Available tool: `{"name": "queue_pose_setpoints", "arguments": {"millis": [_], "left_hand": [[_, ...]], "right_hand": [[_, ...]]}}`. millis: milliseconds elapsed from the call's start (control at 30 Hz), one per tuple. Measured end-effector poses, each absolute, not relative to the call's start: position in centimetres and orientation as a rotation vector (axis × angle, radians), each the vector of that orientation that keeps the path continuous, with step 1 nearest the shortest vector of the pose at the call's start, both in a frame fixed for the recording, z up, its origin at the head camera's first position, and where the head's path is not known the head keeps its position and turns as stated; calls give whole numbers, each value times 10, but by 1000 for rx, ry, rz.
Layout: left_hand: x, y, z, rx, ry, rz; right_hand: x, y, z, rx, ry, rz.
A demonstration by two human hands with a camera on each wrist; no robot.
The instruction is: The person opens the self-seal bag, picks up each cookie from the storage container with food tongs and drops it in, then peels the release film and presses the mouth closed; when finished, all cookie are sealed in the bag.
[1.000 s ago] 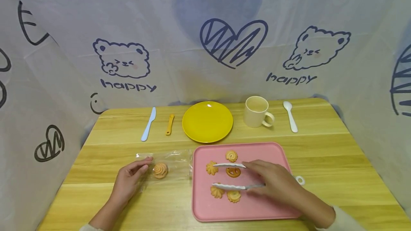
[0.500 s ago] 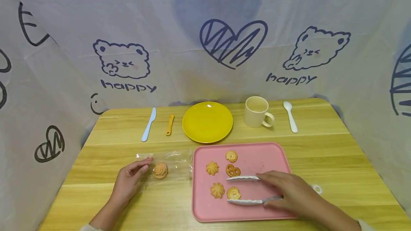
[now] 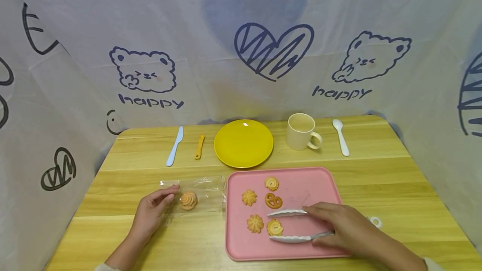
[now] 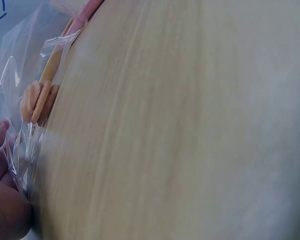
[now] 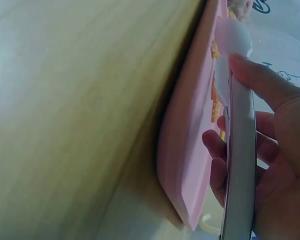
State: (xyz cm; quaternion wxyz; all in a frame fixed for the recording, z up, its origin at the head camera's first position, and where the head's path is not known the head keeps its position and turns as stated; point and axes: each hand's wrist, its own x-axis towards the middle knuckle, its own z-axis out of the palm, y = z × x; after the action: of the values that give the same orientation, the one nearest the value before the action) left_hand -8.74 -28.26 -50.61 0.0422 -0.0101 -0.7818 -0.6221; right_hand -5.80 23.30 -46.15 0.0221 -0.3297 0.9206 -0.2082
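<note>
In the head view my left hand (image 3: 148, 212) pinches the edge of a clear plastic bag (image 3: 208, 184) with a swirled cookie (image 3: 188, 200) inside. The left wrist view shows this cookie (image 4: 38, 102) from the side, made of stacked layers. My right hand (image 3: 344, 225) grips white-tipped tongs (image 3: 290, 239), their arms spread apart over the pink tray (image 3: 320, 183). Close by the tong tips lies a ring-shaped cookie (image 3: 275, 226), its lower edge right at the near tip. A pretzel (image 3: 273, 200) lies just beyond the far arm. In the right wrist view the thumb presses along the tongs (image 5: 241, 135).
Flower-shaped cookies (image 3: 255, 223) and another ring cookie (image 3: 271, 184) are also on the tray. Behind it stand a yellow plate (image 3: 243, 143) and a cream mug (image 3: 300, 132). A blue knife (image 3: 175, 145), a short yellow handle (image 3: 199, 146) and a white spoon (image 3: 340, 137) lie along the back.
My right hand has drawn the tongs right and toward me, from above the left cookies and pretzel to beside the near ring cookie. My left hand and the bag have stayed put.
</note>
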Motion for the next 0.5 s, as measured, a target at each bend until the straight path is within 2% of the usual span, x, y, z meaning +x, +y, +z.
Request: {"name": "queue_pose_setpoints", "arguments": {"millis": [500], "left_hand": [[-88,-283,-507,-27,-2398,-1904]], "right_hand": [[-62,235,-459,-1077,2839,-620]]}}
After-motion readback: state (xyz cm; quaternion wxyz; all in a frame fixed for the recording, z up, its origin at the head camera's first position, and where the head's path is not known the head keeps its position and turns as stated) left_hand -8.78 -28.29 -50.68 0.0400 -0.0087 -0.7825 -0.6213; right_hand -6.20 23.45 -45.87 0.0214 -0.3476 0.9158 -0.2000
